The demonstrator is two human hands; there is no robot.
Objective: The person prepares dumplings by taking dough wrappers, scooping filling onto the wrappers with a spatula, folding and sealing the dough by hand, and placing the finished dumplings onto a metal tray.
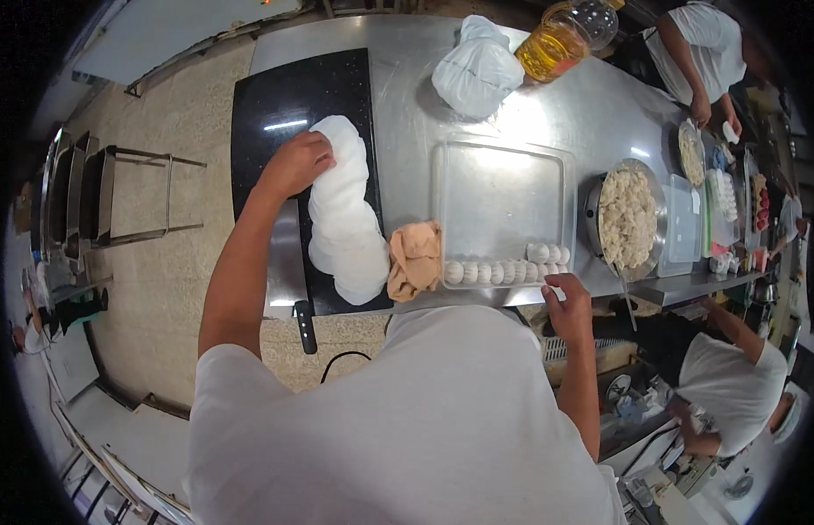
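Note:
On a black board (276, 96) lies a long row of overlapping, thin, round white dough wrappers (344, 223). My left hand (300, 164) is at the far end of the row, its fingers curled and pinching the edge of a wrapper. To the right of the board is a clear shallow tray (508, 147), with several small white dumplings (497, 273) lined up along its near side. Just off the tray's near right corner is my right hand (571, 308), thumb and forefinger apart beside the last dumplings, with nothing visible between them.
A crumpled tan cloth (415, 260) sits between board and tray. Further right stands a metal bowl of pale filling (630, 217). A white plastic bag (479, 74) and an oil bottle (560, 48) are at the back. A knife handle (305, 328) juts over the near edge. Co-workers stand at right.

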